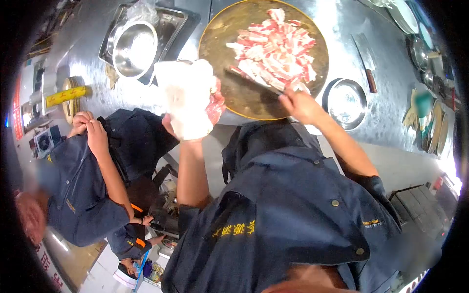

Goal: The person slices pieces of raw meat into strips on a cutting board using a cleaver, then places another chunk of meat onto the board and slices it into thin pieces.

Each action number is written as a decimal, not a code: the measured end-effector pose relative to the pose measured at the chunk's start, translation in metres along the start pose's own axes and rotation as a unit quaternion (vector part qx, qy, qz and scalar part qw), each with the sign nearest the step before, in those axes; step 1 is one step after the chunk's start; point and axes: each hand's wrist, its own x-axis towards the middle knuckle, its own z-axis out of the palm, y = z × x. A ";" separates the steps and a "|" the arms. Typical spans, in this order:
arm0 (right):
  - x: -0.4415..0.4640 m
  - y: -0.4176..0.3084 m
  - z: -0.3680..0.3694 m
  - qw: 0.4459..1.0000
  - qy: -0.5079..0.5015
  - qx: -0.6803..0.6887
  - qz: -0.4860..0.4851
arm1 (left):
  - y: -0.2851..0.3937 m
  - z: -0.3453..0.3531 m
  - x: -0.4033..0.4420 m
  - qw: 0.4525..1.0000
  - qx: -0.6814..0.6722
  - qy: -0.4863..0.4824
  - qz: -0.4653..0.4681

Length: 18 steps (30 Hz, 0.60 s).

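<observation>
My left hand (169,126) is mostly hidden behind a large slab of meat (188,95), which it grips just left of the board. The slab shows a bright white, overexposed face and a red edge on its right. A round wooden chopping board (220,44) bears a heap of red-and-white sliced meat (278,49). My right hand (300,105) is closed round the handle end of a knife (256,82), whose blade lies along the lower edge of the heap.
Metal bowls (135,49) stand in a tray at the back left. A round metal dish (346,103) and a cleaver (364,51) lie right of the board. Close on my left stands a co-worker (93,171); another person (129,244) is farther off.
</observation>
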 end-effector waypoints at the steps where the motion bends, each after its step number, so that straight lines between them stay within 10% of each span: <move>1: 0.007 0.002 0.002 0.999 0.039 -0.009 -0.004 | 0.008 -0.007 0.002 0.999 0.014 0.018 -0.023; 12: 0.045 -0.001 -0.023 0.954 0.240 -0.176 0.044 | 0.042 -0.061 0.018 0.996 0.077 -0.037 -0.036; 16: 0.031 -0.007 -0.037 0.970 0.229 -0.066 0.043 | -0.028 -0.005 0.053 0.836 0.488 0.229 0.100; 18: 0.014 -0.022 -0.035 0.973 0.223 -0.060 0.018 | -0.042 0.001 0.057 0.854 0.442 0.273 0.013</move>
